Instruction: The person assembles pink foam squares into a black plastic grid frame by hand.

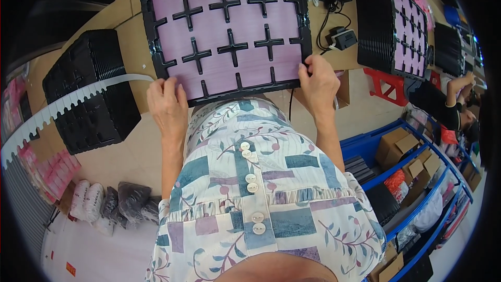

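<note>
In front of me lies a black plastic tray (232, 48) with cross-shaped ribs and a smooth pink-purple sheet (209, 26) showing between them. My left hand (167, 103) is closed on its near left corner, fingers bent over the rim. At the near right corner my right hand (319, 82) pinches the rim between thumb and fingers. A pale strip with a notched edge (78, 95) curves from the left side of the view up to my left fingers. Whether that hand also holds the strip, I cannot tell.
Stacks of black trays stand at left (96, 94) and right (383, 26). A black power adapter (342, 38) with cables lies beside the tray on the brown table (133, 34). Blue shelving (365, 177) with cartons is at the lower right. Another person (443, 99) works at far right.
</note>
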Demonstrator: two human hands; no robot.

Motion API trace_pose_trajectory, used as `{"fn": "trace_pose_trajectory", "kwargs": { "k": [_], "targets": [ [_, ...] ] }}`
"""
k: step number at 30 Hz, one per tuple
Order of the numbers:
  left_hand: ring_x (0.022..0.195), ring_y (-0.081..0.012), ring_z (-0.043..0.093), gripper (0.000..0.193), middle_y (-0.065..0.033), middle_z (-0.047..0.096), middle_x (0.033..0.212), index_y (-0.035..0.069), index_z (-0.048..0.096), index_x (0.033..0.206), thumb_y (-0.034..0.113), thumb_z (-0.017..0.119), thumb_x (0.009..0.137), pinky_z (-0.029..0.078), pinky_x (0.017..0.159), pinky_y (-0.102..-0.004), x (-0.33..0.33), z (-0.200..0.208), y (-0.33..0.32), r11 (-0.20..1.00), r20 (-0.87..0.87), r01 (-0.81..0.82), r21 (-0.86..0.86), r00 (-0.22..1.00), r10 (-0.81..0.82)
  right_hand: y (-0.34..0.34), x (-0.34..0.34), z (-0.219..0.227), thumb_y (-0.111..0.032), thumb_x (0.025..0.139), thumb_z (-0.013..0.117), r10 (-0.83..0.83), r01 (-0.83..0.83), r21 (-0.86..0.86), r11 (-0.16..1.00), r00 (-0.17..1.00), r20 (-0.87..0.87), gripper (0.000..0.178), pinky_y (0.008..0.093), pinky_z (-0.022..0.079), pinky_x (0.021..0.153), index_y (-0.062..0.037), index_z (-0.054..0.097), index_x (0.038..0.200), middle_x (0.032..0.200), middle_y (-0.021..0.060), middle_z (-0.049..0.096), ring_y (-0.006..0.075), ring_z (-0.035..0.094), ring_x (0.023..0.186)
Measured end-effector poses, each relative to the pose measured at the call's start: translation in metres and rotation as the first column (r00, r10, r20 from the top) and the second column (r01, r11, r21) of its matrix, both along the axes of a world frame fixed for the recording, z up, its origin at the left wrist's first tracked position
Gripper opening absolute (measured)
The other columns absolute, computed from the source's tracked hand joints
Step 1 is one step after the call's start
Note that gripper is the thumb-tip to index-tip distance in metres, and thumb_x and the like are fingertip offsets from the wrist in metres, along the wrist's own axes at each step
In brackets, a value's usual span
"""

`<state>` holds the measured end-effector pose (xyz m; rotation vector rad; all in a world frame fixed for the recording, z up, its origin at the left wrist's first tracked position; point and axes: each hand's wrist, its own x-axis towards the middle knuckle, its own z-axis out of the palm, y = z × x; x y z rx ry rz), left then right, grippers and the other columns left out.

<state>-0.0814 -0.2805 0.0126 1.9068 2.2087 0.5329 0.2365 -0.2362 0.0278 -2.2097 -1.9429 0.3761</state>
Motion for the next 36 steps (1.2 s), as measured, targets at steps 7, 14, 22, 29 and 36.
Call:
{"fn": "trace_pose_trajectory", "kwargs": {
  "k": [7, 14, 22, 29, 36],
  "targets": [
    [0.122, -0.0371, 0.049, 0.041, -0.0176, 0.051, 0.132, 0.0, 0.059, 0.119, 0.006, 0.07, 0.08, 0.043, 0.101, -0.0433, -0.002, -0.017, -0.009, 0.961, 0.087, 0.274, -0.035, 0.959, -0.27, -0.017, 0.002, -0.027, -0.047, 0.086, 0.063, 0.528, -0.542, 0.106, 0.834, 0.839, 0.135, 0.064, 0.0502, 0.026, 0.112, -0.0062, 0.053, 0.134, 0.138, 0.0091, 0.05, 0.0244, 0.046, 0.128],
    [0.126, -0.039, 0.045, 0.046, -0.0194, 0.045, 0.138, 0.005, 0.056, 0.129, 0.003, 0.063, 0.083, 0.042, 0.102, -0.0447, 0.005, -0.011, -0.002, 0.968, 0.01, 0.235, -0.09, 0.972, -0.235, -0.015, -0.011, -0.029, -0.059, 0.088, 0.052, 0.432, -0.454, 0.114, 0.884, 0.885, 0.175, 0.073, 0.0526, 0.024, 0.11, -0.0054, 0.05, 0.137, 0.141, 0.008, 0.048, 0.0266, 0.042, 0.131],
    [0.126, -0.0399, 0.044, 0.048, -0.021, 0.044, 0.138, 0.003, 0.055, 0.129, -0.001, 0.062, 0.082, 0.042, 0.103, -0.0448, 0.009, -0.007, -0.002, 0.97, 0.014, 0.218, -0.106, 0.976, -0.217, -0.019, 0.016, -0.026, -0.051, 0.091, 0.053, 0.579, -0.604, 0.137, 0.785, 0.795, 0.184, 0.062, 0.0535, 0.023, 0.111, -0.0032, 0.055, 0.13, 0.138, 0.0103, 0.051, 0.026, 0.045, 0.128],
    [0.11, -0.0362, 0.053, 0.042, -0.0169, 0.056, 0.12, 0.002, 0.059, 0.119, 0.005, 0.069, 0.078, 0.044, 0.096, -0.0444, 0.021, -0.009, 0.03, 0.959, 0.05, 0.264, 0.105, 0.961, -0.27, 0.045, -0.004, -0.027, -0.04, 0.087, 0.062, 0.59, -0.596, 0.302, 0.744, 0.798, 0.121, 0.048, 0.0523, 0.025, 0.111, -0.0031, 0.06, 0.118, 0.119, 0.0083, 0.06, 0.0249, 0.054, 0.115],
    [0.11, -0.034, 0.053, 0.042, -0.0155, 0.057, 0.119, 0.001, 0.058, 0.12, 0.015, 0.07, 0.082, 0.044, 0.095, -0.0439, 0.02, -0.014, 0.058, 0.96, 0.011, 0.258, 0.108, 0.965, -0.261, 0.093, -0.008, -0.031, -0.033, 0.086, 0.066, 0.486, -0.535, 0.336, 0.775, 0.845, 0.225, 0.043, 0.05, 0.027, 0.109, -0.0032, 0.061, 0.116, 0.119, 0.0079, 0.06, 0.0239, 0.054, 0.113]
  ]
}}
